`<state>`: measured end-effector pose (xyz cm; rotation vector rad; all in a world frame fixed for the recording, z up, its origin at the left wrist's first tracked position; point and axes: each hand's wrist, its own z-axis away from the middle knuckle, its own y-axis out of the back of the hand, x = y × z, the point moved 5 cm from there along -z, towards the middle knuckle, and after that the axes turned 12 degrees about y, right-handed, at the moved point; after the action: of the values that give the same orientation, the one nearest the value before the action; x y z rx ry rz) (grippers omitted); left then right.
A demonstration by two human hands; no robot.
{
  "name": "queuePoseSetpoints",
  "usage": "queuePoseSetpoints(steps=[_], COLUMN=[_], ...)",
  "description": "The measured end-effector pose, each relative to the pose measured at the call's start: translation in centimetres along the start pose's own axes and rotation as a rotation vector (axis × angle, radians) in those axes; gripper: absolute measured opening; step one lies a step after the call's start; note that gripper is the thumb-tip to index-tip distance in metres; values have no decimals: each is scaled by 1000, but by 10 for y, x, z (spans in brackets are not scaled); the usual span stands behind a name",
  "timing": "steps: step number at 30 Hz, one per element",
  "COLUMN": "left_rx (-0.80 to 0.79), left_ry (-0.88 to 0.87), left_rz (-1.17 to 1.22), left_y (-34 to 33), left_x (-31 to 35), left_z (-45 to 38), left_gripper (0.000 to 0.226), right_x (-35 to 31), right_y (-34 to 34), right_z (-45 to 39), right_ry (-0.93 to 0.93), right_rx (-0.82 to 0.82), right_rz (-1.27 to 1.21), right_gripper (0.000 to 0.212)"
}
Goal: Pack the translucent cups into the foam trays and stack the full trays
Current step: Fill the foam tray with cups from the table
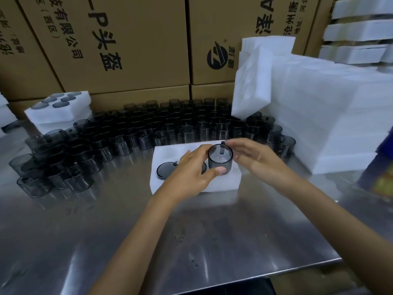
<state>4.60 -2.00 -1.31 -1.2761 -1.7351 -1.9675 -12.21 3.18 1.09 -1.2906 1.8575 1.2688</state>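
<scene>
A white foam tray [225,184] lies flat on the steel table in front of me. One smoky translucent cup [164,170] sits sunk in its left hole, and a second is partly hidden behind my left hand. My left hand [191,169] grips another translucent cup [220,159] from the left, thumb on its front wall, holding it over the tray's right side. My right hand [253,156] pinches the dark tab at that cup's far rim. Many loose cups [131,133] stand packed together behind and to the left of the tray.
A filled foam tray [57,109] rests on others at the back left. Empty foam trays [319,116] are piled at the right, with more stacks [359,33] at the top right. Cardboard boxes [119,43] wall off the back. The steel table [148,241] ends near me.
</scene>
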Motion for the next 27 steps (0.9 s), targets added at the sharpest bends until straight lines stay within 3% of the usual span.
queuePoseSetpoints(steps=[10,18,27], left_rx=[-66,23,175], left_ry=[7,-7,-2], left_rz=[-126,-197,-287], left_y=[-3,-7,-11], left_x=[-5,-5,-17], left_z=[-19,-19,-15], left_gripper=[51,77,74], right_x=[20,39,56], right_y=[-2,-5,-17], right_z=[5,13,22], right_ry=[-29,-7,139], right_rx=[98,175,302], right_rz=[-41,78,191], right_gripper=[38,42,38])
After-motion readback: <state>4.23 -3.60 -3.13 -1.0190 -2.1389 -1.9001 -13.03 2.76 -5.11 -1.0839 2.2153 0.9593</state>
